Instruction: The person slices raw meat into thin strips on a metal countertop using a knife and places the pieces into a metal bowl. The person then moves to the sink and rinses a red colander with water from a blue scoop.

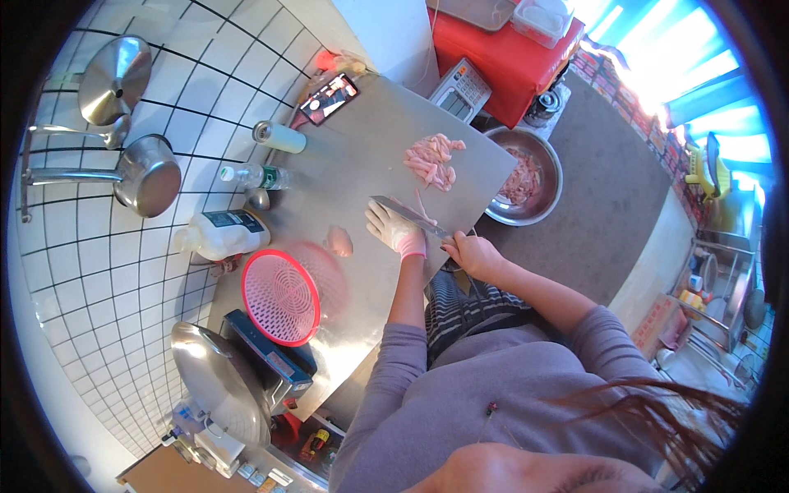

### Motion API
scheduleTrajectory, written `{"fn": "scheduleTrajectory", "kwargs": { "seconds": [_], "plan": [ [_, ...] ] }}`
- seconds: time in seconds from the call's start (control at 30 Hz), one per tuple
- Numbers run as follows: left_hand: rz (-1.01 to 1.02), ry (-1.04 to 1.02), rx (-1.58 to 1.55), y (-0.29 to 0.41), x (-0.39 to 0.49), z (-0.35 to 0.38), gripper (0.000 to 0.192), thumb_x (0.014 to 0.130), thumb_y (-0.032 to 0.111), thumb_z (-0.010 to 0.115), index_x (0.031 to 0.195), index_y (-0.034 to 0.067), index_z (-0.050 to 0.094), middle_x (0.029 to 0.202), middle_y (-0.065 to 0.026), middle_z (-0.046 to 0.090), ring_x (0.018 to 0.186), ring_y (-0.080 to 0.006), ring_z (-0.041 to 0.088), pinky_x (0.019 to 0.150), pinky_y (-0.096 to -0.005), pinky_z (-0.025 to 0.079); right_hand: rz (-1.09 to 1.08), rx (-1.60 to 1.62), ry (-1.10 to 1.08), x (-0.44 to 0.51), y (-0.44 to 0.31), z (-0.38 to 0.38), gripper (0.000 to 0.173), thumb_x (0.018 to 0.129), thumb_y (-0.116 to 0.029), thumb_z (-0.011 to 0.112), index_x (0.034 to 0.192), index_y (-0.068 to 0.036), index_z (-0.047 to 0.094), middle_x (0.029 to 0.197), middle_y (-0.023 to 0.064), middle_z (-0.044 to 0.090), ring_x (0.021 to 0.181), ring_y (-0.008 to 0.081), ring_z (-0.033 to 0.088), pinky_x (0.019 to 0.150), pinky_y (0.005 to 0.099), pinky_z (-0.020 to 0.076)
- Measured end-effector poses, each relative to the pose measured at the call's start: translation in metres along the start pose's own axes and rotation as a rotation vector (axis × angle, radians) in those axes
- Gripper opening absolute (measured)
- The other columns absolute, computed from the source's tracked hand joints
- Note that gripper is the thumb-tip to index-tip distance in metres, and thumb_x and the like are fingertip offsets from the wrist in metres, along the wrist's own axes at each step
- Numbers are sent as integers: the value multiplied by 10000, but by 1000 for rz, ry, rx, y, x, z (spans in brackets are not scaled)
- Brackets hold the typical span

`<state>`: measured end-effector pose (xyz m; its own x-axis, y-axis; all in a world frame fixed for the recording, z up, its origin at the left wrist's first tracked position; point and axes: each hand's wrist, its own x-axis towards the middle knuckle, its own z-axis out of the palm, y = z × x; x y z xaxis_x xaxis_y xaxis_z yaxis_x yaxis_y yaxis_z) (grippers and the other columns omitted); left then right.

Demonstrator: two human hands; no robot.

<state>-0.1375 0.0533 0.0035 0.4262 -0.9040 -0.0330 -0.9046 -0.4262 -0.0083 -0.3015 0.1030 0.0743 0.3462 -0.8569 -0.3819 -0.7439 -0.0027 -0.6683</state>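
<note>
My right hand (478, 256) grips the handle of a kitchen knife (407, 213), whose blade slants across the stainless-steel tabletop (363, 160). Close along the blade lies my left hand (393, 230) in a pale glove with a pink cuff, palm down. Whether anything is under its fingers is hidden. A few strips of raw meat (420, 201) show just past the blade. Beyond them sits a pile of cut raw meat strips (431, 161). One larger piece of raw meat (339, 241) rests on the steel, left of my gloved hand.
A steel bowl (555, 185) of cut meat stands beyond the table's right edge. Along the tiled wall are a pink colander (280, 297), a white jug (225, 234), a plastic bottle (256, 177), a can (280, 137) and a phone (330, 98). A scale (461, 92) stands past the far edge.
</note>
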Motion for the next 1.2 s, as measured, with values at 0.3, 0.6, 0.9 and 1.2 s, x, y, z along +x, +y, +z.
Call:
{"fn": "scheduleTrajectory", "kwargs": {
  "seconds": [0.3,0.6,0.9,1.2],
  "plan": [
    [-31,-31,34,8,4,-8,749,821,587,482,1352,60,466,1446,-169,365,1360,-339,268,1107,-450,166,19,67,-71,2,-2,-10,419,943,-395,482,892,18,535,743,255,630,721,428,624,648,509,490],
    [34,-137,30,-9,3,16,727,819,505,524,1389,67,415,1491,-136,300,1378,-303,238,1113,-431,161,-21,82,-7,51,-18,21,396,946,-371,481,915,22,525,773,270,627,745,449,610,671,517,482],
    [2,-71,48,-3,-3,6,613,890,376,458,1404,53,378,1500,-112,288,1390,-302,226,1118,-440,155,33,38,-38,8,19,5,360,940,-331,499,906,26,530,752,284,605,755,456,598,660,526,469],
    [-72,85,-519,-14,4,17,482,961,296,349,1358,35,434,1450,-156,368,1359,-351,279,1107,-478,177,-72,334,258,38,13,-17,336,951,-279,491,888,45,556,740,283,591,734,467,580,647,498,448]
  ]
}}
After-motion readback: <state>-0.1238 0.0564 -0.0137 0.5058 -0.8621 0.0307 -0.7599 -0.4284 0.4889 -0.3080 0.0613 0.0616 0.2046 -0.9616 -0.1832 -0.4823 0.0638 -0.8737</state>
